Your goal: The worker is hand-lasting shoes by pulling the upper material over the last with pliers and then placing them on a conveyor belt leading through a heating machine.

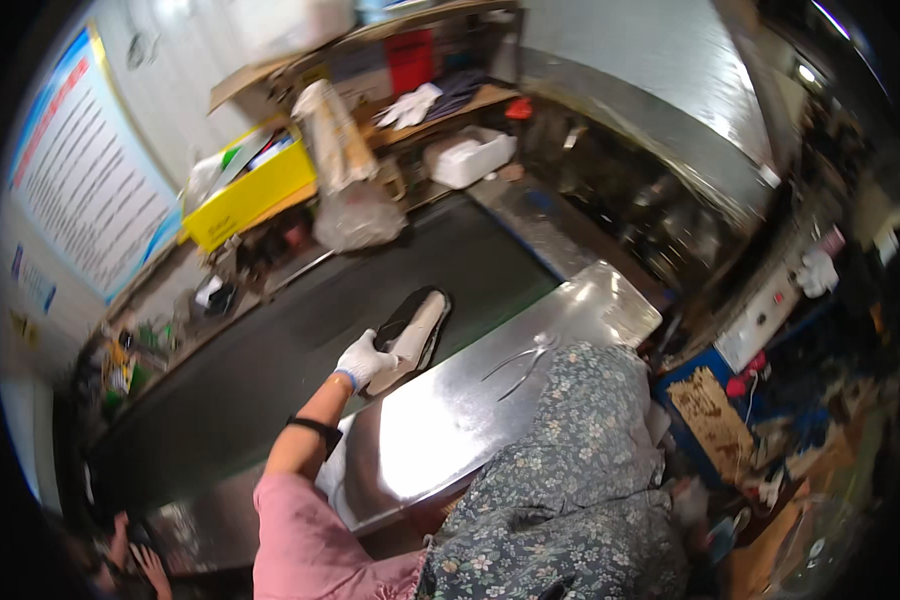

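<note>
Head view: a gloved left hand at a shoe on a dark belt

We see the left hand (363, 360), in a white glove, extended over a black belt (270, 350). Its fingers touch the near end of a shoe (427, 318), dark along its edges and pale down the middle; blur keeps us from telling whether they are closed on it. The shoe lies on the belt beside its near edge, slanting away to the upper right. Of the right hand we cannot tell the state, since it is out of view.

Behind the glove we note a black band (315, 432) around the forearm and a pink sleeve (310, 535). Along the belt's near side runs a shiny metal ledge (440, 420) (one patch is bleached by glare), on which pliers (523, 362) lie with their handles apart, next to a floral cloth (570, 470).

Beyond the belt we find a yellow box (255, 195) filled with mixed items, a clear plastic bag (360, 218) and a white box (473, 157). At lower left we make out another person's hand (152, 570), near the ledge's end.
</note>
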Action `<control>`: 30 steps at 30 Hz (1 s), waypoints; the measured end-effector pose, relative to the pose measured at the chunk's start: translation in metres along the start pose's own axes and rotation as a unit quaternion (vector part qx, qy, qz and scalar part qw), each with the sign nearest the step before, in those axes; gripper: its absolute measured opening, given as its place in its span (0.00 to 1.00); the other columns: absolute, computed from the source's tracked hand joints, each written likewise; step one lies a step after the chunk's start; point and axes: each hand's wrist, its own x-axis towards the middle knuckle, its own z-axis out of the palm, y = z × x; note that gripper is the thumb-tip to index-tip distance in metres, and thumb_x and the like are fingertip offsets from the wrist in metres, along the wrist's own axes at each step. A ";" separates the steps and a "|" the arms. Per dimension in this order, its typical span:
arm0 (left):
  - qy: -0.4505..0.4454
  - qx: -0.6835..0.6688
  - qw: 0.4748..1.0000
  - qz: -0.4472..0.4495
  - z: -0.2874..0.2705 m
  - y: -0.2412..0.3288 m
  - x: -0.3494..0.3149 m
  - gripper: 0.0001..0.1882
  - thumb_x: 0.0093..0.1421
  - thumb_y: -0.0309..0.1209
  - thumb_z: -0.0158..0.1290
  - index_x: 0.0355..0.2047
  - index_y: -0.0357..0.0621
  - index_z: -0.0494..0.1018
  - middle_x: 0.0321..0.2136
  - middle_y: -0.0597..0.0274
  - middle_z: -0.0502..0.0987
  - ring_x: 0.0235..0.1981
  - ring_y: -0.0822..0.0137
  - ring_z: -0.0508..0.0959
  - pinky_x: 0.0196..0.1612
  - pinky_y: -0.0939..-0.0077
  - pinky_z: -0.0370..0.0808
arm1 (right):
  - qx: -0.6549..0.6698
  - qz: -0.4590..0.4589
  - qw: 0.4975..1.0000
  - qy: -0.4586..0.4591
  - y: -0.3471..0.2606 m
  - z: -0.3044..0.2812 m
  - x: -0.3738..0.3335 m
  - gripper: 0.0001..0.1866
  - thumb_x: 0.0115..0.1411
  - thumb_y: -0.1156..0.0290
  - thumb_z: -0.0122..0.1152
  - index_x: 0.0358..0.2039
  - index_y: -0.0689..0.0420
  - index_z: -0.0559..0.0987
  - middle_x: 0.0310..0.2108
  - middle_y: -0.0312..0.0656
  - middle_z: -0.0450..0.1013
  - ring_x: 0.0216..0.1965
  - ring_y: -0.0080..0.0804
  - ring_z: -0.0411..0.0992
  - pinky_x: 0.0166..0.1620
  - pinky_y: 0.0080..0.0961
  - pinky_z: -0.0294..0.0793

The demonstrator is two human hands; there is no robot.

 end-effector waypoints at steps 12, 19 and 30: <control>-0.157 -0.353 0.868 0.313 0.119 0.169 -0.193 0.39 0.54 0.27 0.65 0.64 0.35 0.61 0.55 0.52 0.72 0.51 0.65 0.75 0.52 0.72 0.75 | -0.038 -0.461 0.880 -0.108 -0.395 0.158 -0.080 0.33 0.62 0.65 0.63 0.64 0.59 0.63 0.57 0.55 0.70 0.52 0.38 0.74 0.53 0.29 0.73; -0.357 -0.586 0.702 0.191 0.195 0.242 -0.141 0.32 0.69 0.53 0.45 0.60 0.39 0.66 0.57 0.53 0.72 0.56 0.62 0.73 0.59 0.61 0.71 | -0.333 -0.538 0.774 -0.031 -0.337 0.171 -0.093 0.16 0.53 0.56 0.66 0.42 0.45 0.82 0.39 0.29 0.76 0.36 0.33 0.77 0.39 0.36 0.74; -0.346 -0.596 0.712 0.130 0.224 0.273 -0.145 0.12 0.66 0.37 0.50 0.45 0.45 0.73 0.43 0.57 0.78 0.43 0.63 0.78 0.46 0.69 0.77 | -0.341 -0.510 0.781 -0.115 -0.356 0.143 -0.089 0.17 0.59 0.61 0.58 0.47 0.52 0.79 0.46 0.41 0.78 0.45 0.42 0.78 0.45 0.39 0.77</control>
